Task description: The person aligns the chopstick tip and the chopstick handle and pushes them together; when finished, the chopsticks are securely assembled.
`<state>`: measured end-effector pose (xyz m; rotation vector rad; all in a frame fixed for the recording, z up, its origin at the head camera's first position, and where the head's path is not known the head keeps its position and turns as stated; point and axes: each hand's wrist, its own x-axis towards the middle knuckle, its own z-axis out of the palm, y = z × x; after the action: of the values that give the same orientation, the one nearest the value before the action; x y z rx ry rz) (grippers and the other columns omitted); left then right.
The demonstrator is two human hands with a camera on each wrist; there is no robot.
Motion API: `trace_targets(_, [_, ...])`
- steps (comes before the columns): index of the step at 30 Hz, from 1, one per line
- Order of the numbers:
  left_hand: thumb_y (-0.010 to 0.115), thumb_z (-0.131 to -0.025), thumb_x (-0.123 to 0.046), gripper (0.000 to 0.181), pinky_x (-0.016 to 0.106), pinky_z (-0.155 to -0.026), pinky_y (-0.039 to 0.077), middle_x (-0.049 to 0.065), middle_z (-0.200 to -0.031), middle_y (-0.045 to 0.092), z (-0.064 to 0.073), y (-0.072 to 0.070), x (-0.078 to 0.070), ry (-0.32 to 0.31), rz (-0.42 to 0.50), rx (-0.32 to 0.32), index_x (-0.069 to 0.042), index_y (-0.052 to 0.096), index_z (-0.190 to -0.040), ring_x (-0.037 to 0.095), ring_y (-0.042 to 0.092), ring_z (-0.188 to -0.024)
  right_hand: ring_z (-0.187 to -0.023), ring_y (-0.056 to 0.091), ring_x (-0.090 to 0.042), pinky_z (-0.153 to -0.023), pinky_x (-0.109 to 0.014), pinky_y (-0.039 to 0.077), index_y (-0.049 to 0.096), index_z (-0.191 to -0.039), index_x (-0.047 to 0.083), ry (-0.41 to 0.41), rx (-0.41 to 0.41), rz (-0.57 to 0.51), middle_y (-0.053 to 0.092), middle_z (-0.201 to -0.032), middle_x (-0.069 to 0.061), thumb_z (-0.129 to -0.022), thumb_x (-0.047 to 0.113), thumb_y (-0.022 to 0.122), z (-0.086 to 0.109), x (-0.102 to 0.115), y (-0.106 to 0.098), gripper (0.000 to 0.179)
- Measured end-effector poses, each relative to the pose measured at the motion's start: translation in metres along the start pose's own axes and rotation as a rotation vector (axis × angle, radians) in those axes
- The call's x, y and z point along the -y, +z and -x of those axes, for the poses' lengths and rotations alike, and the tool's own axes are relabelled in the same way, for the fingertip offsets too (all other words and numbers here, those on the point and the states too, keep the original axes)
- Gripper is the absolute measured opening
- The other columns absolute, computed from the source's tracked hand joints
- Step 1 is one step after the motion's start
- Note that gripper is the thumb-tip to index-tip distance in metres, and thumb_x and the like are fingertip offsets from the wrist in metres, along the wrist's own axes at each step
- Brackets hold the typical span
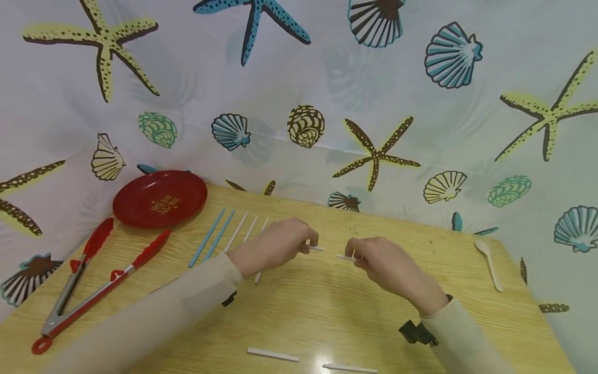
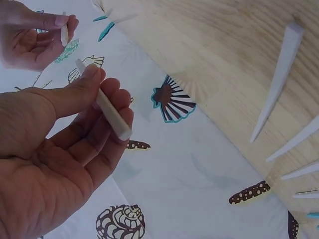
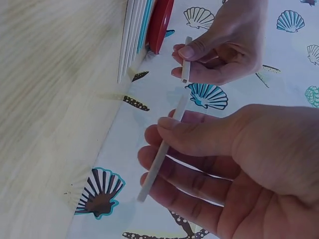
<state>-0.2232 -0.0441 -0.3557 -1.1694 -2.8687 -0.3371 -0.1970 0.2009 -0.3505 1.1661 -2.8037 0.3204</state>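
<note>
Above the middle of the table, my left hand (image 1: 285, 241) pinches a short white stick (image 2: 113, 115) between thumb and fingers. To its right, my right hand (image 1: 385, 262) pinches another short white stick (image 3: 160, 158), with the thumb on top and fingers beneath. In the head view the two sticks point toward each other, with a gap between their near ends. Two more short white sticks, one left (image 1: 273, 355) and one right (image 1: 349, 368), lie apart at the table's front. Long white sticks (image 1: 236, 231) lie partly hidden behind my left arm.
Two blue sticks (image 1: 207, 237) lie left of the long white ones. A red plate (image 1: 140, 200) stands at the back left, and red-and-silver tongs (image 1: 91, 309) lie spread in front of it. A white spoon (image 1: 489, 264) rests at the right. Shell-patterned cloth (image 1: 280, 171) rises behind the table.
</note>
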Motion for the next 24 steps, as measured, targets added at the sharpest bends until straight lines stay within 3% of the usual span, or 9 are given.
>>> trace_targets(5, [0.072, -0.091, -0.010, 0.012, 0.025, -0.072, 0.053, -0.002, -0.097, 0.071, -0.006, -0.003, 0.001, 0.017, -0.004, -0.032, -0.013, 0.076, -0.102, 0.012, 0.066, -0.087, -0.065, 0.058, -0.010, -0.057, -0.027, 0.048, 0.066, -0.099, 0.012, 0.001, -0.056, -0.006, 0.066, -0.080, 0.002, -0.087, 0.000, 0.075, -0.009, -0.005, -0.002, 0.019])
trace_targets(12, [0.069, -0.093, -0.011, 0.014, 0.025, -0.070, 0.053, -0.001, -0.097, 0.070, -0.009, -0.006, 0.001, -0.004, 0.019, -0.039, -0.014, 0.076, -0.105, 0.013, 0.066, -0.087, -0.059, 0.049, -0.007, -0.055, -0.026, 0.044, 0.066, -0.100, 0.011, 0.006, -0.064, -0.042, 0.064, -0.079, 0.004, -0.091, 0.003, 0.071, -0.015, -0.008, -0.003, 0.013])
trace_targets(19, [0.068, -0.094, -0.009, 0.014, 0.025, -0.072, 0.053, 0.000, -0.097, 0.068, -0.010, -0.006, 0.002, 0.019, 0.048, -0.066, -0.013, 0.075, -0.106, 0.013, 0.065, -0.088, -0.059, 0.048, -0.006, -0.055, -0.026, 0.044, 0.067, -0.101, 0.011, 0.006, -0.071, -0.038, 0.064, -0.079, 0.005, -0.091, 0.003, 0.071, -0.017, -0.008, -0.004, 0.014])
trace_targets(24, [0.069, -0.094, -0.010, 0.015, 0.025, -0.071, 0.052, 0.000, -0.097, 0.068, -0.012, -0.004, 0.002, 0.001, 0.052, -0.065, -0.013, 0.075, -0.107, 0.013, 0.064, -0.088, -0.057, 0.047, -0.006, -0.054, -0.026, 0.043, 0.067, -0.102, 0.011, 0.007, -0.077, -0.045, 0.063, -0.078, 0.006, -0.091, 0.004, 0.071, -0.017, -0.007, -0.004, 0.014])
